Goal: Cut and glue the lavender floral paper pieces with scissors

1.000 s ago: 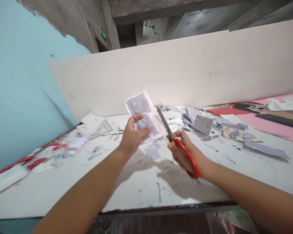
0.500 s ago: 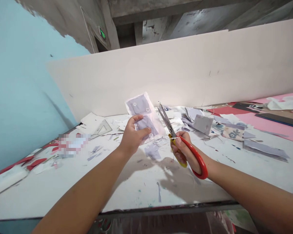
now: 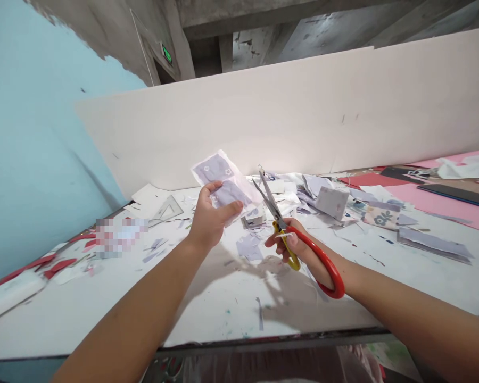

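Observation:
My left hand [image 3: 213,218] pinches a sheet of lilac flower-printed paper [image 3: 219,178] between thumb and fingers, holding it up above the bench. My right hand [image 3: 293,247] grips a pair of scissors [image 3: 281,226] with red and yellow handles, its fingers through the loops. The steel blades [image 3: 268,201] stand open, pointing up and away, just right of the paper's edge and apart from it. Below the hands, lilac paper scraps [image 3: 248,248] lie on the white bench top [image 3: 215,303].
Cut paper offcuts, a clear set square [image 3: 167,210] and a grey block [image 3: 332,202] lie along the back. A low white board [image 3: 263,117] stands behind the bench. To the right are a pink sheet [image 3: 435,199] and a dark tablet [image 3: 457,195].
The paper has moved left and tilted in my left hand. The scissor blades have opened wider, and my right hand has shifted slightly right.

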`<state>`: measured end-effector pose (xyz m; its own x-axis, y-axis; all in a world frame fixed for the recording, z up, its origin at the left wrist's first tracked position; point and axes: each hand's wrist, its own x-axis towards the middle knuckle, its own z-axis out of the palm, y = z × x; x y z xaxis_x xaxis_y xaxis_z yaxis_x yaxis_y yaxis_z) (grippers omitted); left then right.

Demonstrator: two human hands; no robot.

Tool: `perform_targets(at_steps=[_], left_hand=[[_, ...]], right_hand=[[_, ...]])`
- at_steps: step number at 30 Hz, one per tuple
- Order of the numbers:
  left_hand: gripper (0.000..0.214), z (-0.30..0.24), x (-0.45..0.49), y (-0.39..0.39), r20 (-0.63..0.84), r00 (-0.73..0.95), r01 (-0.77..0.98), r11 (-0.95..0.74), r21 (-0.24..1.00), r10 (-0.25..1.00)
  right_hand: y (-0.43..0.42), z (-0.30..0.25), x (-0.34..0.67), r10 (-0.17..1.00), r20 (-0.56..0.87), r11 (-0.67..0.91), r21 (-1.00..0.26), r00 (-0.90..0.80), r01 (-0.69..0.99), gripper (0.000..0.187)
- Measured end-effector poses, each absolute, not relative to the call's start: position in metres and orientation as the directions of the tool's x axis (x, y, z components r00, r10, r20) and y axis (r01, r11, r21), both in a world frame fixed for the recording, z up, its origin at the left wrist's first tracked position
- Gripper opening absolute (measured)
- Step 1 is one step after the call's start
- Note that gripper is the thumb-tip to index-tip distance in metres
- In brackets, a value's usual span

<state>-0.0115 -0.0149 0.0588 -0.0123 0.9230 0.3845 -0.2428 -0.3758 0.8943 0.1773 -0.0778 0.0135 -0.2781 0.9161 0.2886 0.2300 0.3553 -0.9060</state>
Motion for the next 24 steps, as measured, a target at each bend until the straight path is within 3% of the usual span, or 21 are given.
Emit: perform_targets(at_steps=[9,24], left_hand=[[0.065,0.058,-0.012,-0.009,0.395,-0.119,-0.239,-0.413,0.879,0.911],[0.065,0.055,-0.009,-0.014,0.352,-0.049,-0.224,-0.354,0.908,0.935]], right_hand=[[-0.088,0.026,0.176,0.934,0.191,0.289,-0.902,-0.303,0.321,0.045],[-0.084,0.023,0.174,0.943,0.18,0.255,-0.931,-0.281,0.262,0.045]])
